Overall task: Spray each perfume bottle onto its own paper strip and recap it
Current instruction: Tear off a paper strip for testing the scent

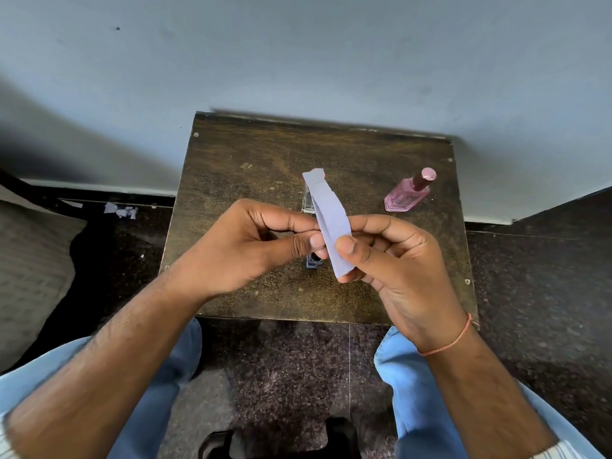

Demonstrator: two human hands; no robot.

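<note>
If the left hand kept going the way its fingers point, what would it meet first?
The left hand points rightward; its fingertips already pinch the paper strip, and just beyond lie the right hand fingers. Depth is unclear.

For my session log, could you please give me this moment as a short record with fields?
surface: small dark wooden table against a wall
left hand: pinches the paper strip
right hand: pinches the same strip, thumb on top
paper strip: pale lilac, held above the table, torn top end
pink bottle: standing at the table's right, capped
other bottles: a clear one and a dark one, mostly hidden behind hands and strip
floor: paper scraps at left
</note>
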